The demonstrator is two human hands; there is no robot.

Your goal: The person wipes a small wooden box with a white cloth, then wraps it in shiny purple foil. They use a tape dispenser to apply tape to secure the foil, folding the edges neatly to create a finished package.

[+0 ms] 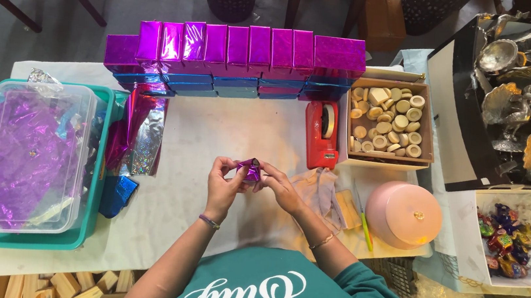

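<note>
Both my hands meet over the middle of the white-covered table (195, 128). My left hand (224, 183) and my right hand (279, 186) together pinch a small item wrapped in shiny purple foil (250, 168), holding it just above the tabletop. The foil is creased and folded around it; what is inside is hidden. A red tape dispenser (321, 134) stands just beyond my right hand.
Stacked purple and blue wrapped boxes (235, 57) line the far edge. A clear tub of purple foil (31, 154) sits in a teal tray at left. A cardboard box of wooden discs (388, 121), a pink round lid (403, 213), a green-handled cutter (364, 220) and a box of wrapped pieces (515, 244) lie right.
</note>
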